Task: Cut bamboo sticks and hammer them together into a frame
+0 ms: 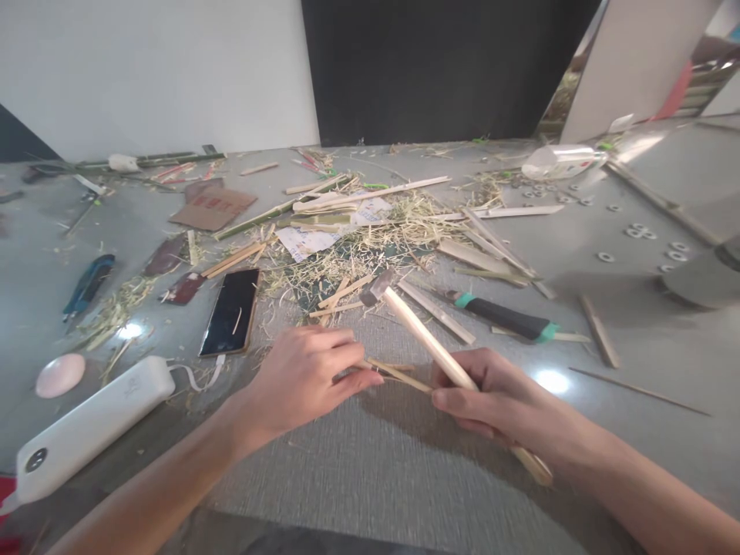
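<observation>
My left hand [309, 374] pinches the end of a thin bamboo sliver [398, 375] lying on the grey mat [370, 470]. My right hand [491, 397] is wrapped round the wooden handle of a small hammer [405, 316], whose metal head points up and left, above the mat. The sliver's other end reaches the fingers of my right hand. A knife with a black handle and green bands [502, 316] lies just beyond my right hand.
Bamboo strips and shavings [370, 231] litter the table's middle. A phone [231, 311], a white power bank [86, 428], a pink oval object [60, 374] and a blue cutter [88, 285] lie at left. Metal washers [639, 231] and a plastic bottle [560, 162] lie at right.
</observation>
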The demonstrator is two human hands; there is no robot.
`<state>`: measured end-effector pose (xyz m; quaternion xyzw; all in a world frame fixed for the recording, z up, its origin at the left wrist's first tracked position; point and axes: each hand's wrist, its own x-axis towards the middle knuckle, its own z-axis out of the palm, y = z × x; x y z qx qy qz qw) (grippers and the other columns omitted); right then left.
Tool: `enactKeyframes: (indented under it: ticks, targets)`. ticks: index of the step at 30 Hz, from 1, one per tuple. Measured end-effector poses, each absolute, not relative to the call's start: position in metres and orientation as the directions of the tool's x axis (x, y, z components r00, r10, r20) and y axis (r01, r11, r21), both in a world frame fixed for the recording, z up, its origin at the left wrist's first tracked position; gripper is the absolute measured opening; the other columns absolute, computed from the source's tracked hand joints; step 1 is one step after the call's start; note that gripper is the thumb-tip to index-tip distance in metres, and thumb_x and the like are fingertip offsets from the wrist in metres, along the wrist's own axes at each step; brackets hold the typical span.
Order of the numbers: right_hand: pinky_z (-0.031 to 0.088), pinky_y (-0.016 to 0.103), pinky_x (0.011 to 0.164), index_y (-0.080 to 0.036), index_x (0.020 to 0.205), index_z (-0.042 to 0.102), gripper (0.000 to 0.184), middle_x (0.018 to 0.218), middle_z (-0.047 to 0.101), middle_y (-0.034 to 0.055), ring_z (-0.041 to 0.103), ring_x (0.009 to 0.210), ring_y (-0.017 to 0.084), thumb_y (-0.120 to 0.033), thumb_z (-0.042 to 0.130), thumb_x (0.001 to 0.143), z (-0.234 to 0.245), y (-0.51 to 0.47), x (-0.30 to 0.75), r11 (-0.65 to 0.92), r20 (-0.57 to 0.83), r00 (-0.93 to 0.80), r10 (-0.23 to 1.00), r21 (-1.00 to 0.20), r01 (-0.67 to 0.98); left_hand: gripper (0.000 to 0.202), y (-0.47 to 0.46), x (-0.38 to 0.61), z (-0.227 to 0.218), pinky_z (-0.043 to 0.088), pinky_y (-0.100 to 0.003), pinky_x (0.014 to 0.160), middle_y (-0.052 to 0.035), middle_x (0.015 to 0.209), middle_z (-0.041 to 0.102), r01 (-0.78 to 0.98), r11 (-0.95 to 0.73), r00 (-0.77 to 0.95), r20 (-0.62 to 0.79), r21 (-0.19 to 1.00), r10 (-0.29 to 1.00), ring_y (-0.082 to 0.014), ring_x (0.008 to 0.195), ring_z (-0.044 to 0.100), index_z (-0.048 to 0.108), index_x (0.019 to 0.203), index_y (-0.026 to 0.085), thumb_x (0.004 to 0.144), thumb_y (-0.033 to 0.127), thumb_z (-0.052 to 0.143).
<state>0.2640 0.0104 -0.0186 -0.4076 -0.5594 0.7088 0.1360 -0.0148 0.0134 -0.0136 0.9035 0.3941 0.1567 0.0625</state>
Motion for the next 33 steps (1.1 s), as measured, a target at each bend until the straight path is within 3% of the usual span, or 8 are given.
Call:
enactKeyframes:
  ticks: [14, 18, 21, 24, 26, 28, 30, 33]
  targets:
    - [0.02, 0.016, 0.038, -0.018, 0.078, 0.053, 0.042, 0.058, 0.043, -0.0063, 0.029, 0.047, 0.003, -0.056, 0.067, 0.091, -0.018, 0.01, 0.264, -0.322, -0.418, -0.63, 0.654, -0.908, 0.268, 0.043, 0.013, -0.014, -0.011, 0.03, -0.03, 0.058, 0.0023, 0.069, 0.055, 0.694, -0.679, 0.646, 0.21, 0.237, 0.734, -0.0135, 0.06, 0.049, 0.06, 0.075, 0.018, 0.104, 0.049, 0.05]
    - [0.022, 0.015, 0.038, -0.019, 0.076, 0.05, 0.042, 0.056, 0.043, -0.0071, 0.029, 0.045, 0.003, -0.053, 0.07, 0.089, -0.015, 0.01, 0.259, -0.345, -0.382, -0.611, 0.693, -0.92, 0.184, 0.036, 0.017, -0.018, -0.003, 0.04, -0.037, 0.076, 0.0007, 0.077, 0.063, 0.684, -0.702, 0.619, 0.35, 0.199, 0.703, -0.0164, 0.071, 0.059, 0.064, 0.085, 0.019, 0.102, 0.049, 0.055]
    - [0.023, 0.016, 0.037, -0.019, 0.077, 0.052, 0.04, 0.054, 0.044, -0.0074, 0.032, 0.043, 0.004, -0.051, 0.073, 0.087, -0.017, 0.008, 0.254, -0.338, -0.316, -0.608, 0.728, -0.938, 0.084, 0.04, 0.017, -0.019, 0.006, 0.04, -0.049, 0.095, -0.0041, 0.101, 0.067, 0.72, -0.663, 0.362, 0.703, 0.206, 0.612, -0.0252, 0.096, 0.063, 0.068, 0.11, 0.025, 0.094, 0.061, 0.06]
    - [0.023, 0.016, 0.038, -0.018, 0.078, 0.054, 0.037, 0.053, 0.045, -0.0075, 0.033, 0.042, 0.004, -0.048, 0.074, 0.087, -0.021, 0.006, 0.249, -0.283, -0.216, -0.593, 0.775, -0.959, -0.021, 0.043, 0.014, -0.014, 0.013, 0.041, -0.054, 0.103, -0.0016, 0.129, 0.058, 0.63, -0.672, -0.216, 0.918, 0.391, 0.331, -0.0318, 0.126, 0.052, 0.06, 0.124, 0.036, 0.089, 0.061, 0.062]
    - [0.024, 0.017, 0.038, -0.018, 0.077, 0.054, 0.036, 0.054, 0.046, -0.0072, 0.033, 0.042, 0.004, -0.046, 0.073, 0.088, -0.023, 0.006, 0.245, -0.236, -0.151, -0.575, 0.804, -0.969, -0.075, 0.041, 0.011, -0.007, 0.016, 0.045, -0.05, 0.106, 0.002, 0.145, 0.05, 0.401, -0.62, -0.332, 0.738, 0.674, 0.587, -0.0286, 0.137, 0.048, 0.047, 0.136, 0.041, 0.096, 0.044, 0.058]
    - [0.026, 0.017, 0.038, -0.018, 0.077, 0.054, 0.035, 0.055, 0.049, -0.0065, 0.035, 0.042, 0.004, -0.046, 0.072, 0.089, -0.023, 0.009, 0.239, -0.182, -0.098, -0.547, 0.831, -0.978, -0.101, 0.04, 0.01, 0.001, 0.018, 0.053, -0.048, 0.104, -0.0028, 0.14, 0.057, 0.141, -0.516, -0.114, 0.532, 0.845, 0.839, -0.0262, 0.133, 0.056, 0.041, 0.14, 0.039, 0.101, 0.04, 0.052]
    - [0.027, 0.017, 0.038, -0.018, 0.08, 0.055, 0.034, 0.057, 0.052, -0.0057, 0.039, 0.042, 0.004, -0.046, 0.072, 0.09, -0.02, 0.014, 0.232, -0.135, -0.066, -0.511, 0.857, -0.986, -0.098, 0.042, 0.011, 0.009, 0.021, 0.058, -0.047, 0.101, -0.0087, 0.128, 0.067, -0.026, -0.322, 0.15, 0.322, 0.946, 0.935, -0.0263, 0.123, 0.065, 0.041, 0.141, 0.03, 0.103, 0.042, 0.052]
    - [0.028, 0.017, 0.037, -0.019, 0.08, 0.055, 0.035, 0.059, 0.057, -0.0039, 0.044, 0.043, 0.005, -0.048, 0.072, 0.09, -0.014, 0.023, 0.221, -0.084, -0.048, -0.465, 0.884, -0.995, -0.058, 0.037, 0.017, 0.016, 0.026, 0.062, -0.045, 0.099, -0.0114, 0.111, 0.076, -0.11, -0.178, 0.231, 0.2, 0.978, 0.952, -0.0259, 0.11, 0.073, 0.056, 0.13, 0.019, 0.101, 0.041, 0.06]
